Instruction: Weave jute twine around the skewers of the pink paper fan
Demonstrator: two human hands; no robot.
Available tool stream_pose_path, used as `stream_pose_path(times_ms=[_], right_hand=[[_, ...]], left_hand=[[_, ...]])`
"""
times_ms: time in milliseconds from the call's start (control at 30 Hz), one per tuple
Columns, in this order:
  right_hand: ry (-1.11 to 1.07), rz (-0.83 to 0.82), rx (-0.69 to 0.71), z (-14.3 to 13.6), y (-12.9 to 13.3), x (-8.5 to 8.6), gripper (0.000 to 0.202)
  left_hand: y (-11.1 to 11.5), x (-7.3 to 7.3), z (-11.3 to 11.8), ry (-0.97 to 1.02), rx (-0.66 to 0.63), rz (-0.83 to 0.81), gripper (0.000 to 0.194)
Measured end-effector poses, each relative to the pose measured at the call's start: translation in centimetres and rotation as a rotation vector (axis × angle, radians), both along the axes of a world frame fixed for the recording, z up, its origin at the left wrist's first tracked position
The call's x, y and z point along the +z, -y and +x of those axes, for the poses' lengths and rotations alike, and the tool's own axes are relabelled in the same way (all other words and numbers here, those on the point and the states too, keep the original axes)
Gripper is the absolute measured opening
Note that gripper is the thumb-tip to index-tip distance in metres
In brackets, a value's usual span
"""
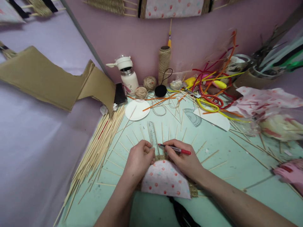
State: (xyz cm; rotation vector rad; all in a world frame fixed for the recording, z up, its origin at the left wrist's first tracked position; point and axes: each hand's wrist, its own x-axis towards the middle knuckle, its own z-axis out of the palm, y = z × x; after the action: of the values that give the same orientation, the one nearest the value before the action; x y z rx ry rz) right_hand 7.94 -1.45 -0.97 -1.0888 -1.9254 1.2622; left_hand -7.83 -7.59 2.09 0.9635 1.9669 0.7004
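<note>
My left hand [141, 157] pinches the lower end of a clear ruler [152, 134], which lies along one of the thin sticks. In my right hand [183, 157] is a red pen [181, 150], its tip touching or very near a stick beside the ruler. Below both hands sits a half-round piece covered in pink dotted fabric [164, 181]. A woven twine band [194, 190] edges its curve, partly hidden by my hands. Thin wooden sticks [210, 156] fan outward from that band over the pale green table.
Many loose sticks [101, 148] lie at the left. Along the back stand a white bottle [129, 78], twine balls [150, 83] and a twine spool [164, 63]. Coloured pipe cleaners [213, 101], a protractor [193, 117] and a white card [214, 120] lie at the right. Cardboard [47, 77] hangs left.
</note>
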Motion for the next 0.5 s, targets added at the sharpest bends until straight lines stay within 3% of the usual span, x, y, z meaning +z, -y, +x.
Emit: stream_pose_path(times_ms=[500], right_hand=[[0.0, -0.017, -0.012, 0.01, 0.07, 0.19, 0.017]], left_hand=[[0.11, 0.01, -0.08, -0.019, -0.01, 0.003, 0.007]])
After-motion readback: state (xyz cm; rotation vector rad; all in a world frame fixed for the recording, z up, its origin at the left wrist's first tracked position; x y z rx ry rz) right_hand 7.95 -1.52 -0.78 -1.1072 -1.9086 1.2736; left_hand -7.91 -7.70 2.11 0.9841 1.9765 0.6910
